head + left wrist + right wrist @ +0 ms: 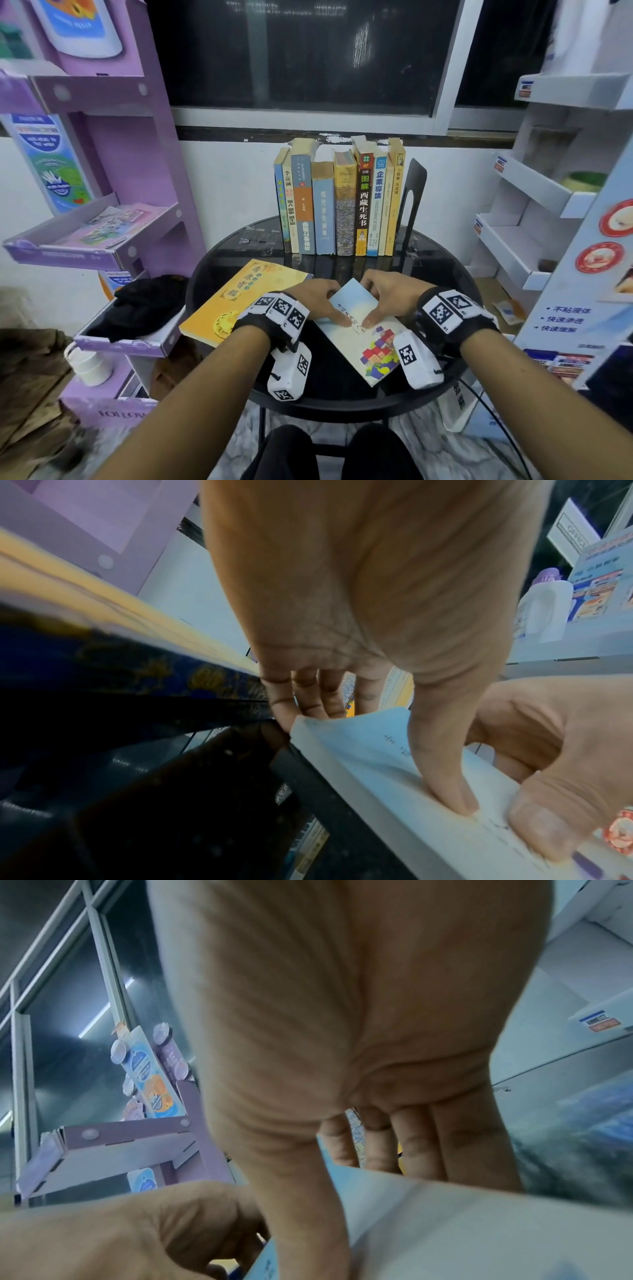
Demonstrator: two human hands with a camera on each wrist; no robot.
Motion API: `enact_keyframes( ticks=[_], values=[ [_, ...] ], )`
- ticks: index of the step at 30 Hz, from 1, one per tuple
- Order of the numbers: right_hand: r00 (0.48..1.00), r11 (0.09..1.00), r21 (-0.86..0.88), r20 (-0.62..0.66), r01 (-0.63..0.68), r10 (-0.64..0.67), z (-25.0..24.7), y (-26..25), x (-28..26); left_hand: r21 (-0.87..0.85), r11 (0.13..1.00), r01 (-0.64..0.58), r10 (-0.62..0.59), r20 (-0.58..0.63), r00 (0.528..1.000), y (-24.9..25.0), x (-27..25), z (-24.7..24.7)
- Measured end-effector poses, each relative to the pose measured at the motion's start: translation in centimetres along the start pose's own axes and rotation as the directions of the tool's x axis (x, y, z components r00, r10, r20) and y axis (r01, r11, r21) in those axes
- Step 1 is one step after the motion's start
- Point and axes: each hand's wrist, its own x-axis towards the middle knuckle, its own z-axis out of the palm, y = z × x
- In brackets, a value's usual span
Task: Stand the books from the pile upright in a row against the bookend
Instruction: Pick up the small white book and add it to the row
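A pale blue book (363, 334) with coloured blocks on its cover lies slanted at the middle of the round black table (212, 274). My left hand (322, 301) and right hand (382, 296) both grip its far end, thumbs on the cover and fingers curled over the far edge. In the left wrist view the book (369, 761) sits clear of the dark glass under the thumb (445, 783). A yellow book (239, 301) lies flat to the left. Several books (339, 202) stand upright in a row at the back, against a black bookend (414, 192) on their right.
A purple cardboard shelf unit (113, 219) stands close on the left, with black cloth (144, 308) on its lower tray. A white shelf unit (548, 212) stands on the right. A wall and dark window are behind the row.
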Motion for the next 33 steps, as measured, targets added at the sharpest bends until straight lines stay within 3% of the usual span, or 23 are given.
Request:
enact_keyframes(
  ticks=[5,8,11,14,16,21,24,33],
  values=[
    [0.998,0.995,0.094,-0.064,0.031,-0.025,-0.7,0.2,-0.2,-0.123,0.992,-0.009,0.000,-0.071,0.998,-0.5,0.0,-0.2],
    [0.992,0.973,0.224,-0.126,0.055,-0.027,-1.3,0.5,-0.4,-0.334,0.941,-0.052,-0.006,-0.169,0.986,-0.9,0.2,-0.3],
    [0.975,0.940,0.330,-0.220,0.091,-0.017,-1.9,0.8,-0.2,-0.624,0.775,-0.103,-0.063,-0.238,0.969,-0.7,0.3,-0.6],
    [0.949,0.902,0.402,-0.315,0.156,-0.023,-2.3,0.7,0.0,-0.781,0.603,-0.161,-0.092,-0.268,0.959,0.1,0.7,-1.0],
    [0.932,0.883,0.424,-0.360,0.201,-0.039,-2.4,0.5,0.0,-0.816,0.546,-0.188,-0.108,-0.291,0.950,0.7,1.0,-1.2],
    [0.917,0.852,0.464,-0.397,0.242,-0.044,-2.8,0.6,-0.1,-0.810,0.525,-0.263,-0.110,-0.371,0.922,1.6,2.3,-1.7],
    [0.943,0.770,0.593,-0.330,0.236,-0.035,-3.4,0.9,-0.6,-0.782,0.543,-0.306,-0.057,-0.398,0.916,1.9,2.7,-2.2],
    [0.935,0.733,0.618,-0.347,0.284,-0.071,-5.0,1.9,-1.6,-0.770,0.509,-0.386,0.056,-0.417,0.907,3.9,4.1,-3.2]
  ],
)
